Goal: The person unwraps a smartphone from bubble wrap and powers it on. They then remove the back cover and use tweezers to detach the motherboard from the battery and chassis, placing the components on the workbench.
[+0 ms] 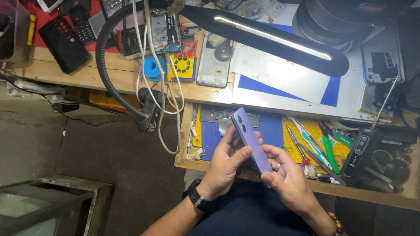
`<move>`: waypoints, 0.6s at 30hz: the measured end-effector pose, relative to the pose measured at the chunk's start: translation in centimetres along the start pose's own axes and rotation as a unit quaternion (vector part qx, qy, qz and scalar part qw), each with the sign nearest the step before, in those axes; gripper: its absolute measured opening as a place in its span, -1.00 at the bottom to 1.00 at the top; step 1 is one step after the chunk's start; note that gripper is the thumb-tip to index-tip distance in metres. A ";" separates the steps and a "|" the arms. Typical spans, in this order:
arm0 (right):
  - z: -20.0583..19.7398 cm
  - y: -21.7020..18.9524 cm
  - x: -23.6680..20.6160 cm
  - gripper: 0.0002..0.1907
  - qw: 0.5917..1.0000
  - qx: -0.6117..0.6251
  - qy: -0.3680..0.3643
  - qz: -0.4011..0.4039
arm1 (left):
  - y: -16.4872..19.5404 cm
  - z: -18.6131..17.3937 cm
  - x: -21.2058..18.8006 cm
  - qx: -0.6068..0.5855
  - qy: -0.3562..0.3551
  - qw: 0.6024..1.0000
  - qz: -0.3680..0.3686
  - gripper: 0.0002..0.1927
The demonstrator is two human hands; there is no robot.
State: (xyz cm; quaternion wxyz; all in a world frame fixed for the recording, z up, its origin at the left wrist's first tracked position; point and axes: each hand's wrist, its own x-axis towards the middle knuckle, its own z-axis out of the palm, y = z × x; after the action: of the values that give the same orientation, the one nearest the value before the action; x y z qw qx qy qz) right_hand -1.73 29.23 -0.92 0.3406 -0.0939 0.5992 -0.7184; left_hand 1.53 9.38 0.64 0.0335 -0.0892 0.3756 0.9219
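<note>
A slim purple smartphone (pixel 248 136) with two rear camera lenses is held edge-up over my lap, just in front of an open drawer. My left hand (pixel 224 162) grips it from the left, thumb pressed along its side; a black watch sits on that wrist. My right hand (pixel 286 175) holds the phone's lower end from the right, a ring on one finger and a bead bracelet at the wrist.
The open wooden drawer (pixel 186 131) holds a blue mat, tweezers, green-handled pliers (pixel 329 150) and a black tool (pixel 356 153). Above it, the workbench carries a lit black desk lamp (pixel 280 39), opened phones, a blue mat (pixel 332 94), white cables and a black hose (pixel 105 65).
</note>
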 end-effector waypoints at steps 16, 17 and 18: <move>-0.1 -1.9 -0.4 -0.27 0.993 -0.075 0.005 0.088 | 0.8 0.4 0.2 0.013 0.043 0.998 -0.054 -0.40; -0.1 -1.9 -0.3 -0.27 0.994 -0.074 0.001 0.084 | 0.8 0.4 0.2 0.014 0.045 0.997 -0.055 -0.40; -0.1 -1.9 -0.2 -0.27 0.994 -0.072 -0.003 0.081 | 0.8 0.4 0.3 0.014 0.046 0.997 -0.056 -0.40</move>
State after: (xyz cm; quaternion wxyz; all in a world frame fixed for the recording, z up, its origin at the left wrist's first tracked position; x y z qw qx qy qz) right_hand -2.31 29.52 0.90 0.3914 -0.0717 0.6543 -0.6431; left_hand 1.11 9.14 1.41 0.0685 -0.1521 0.3838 0.9082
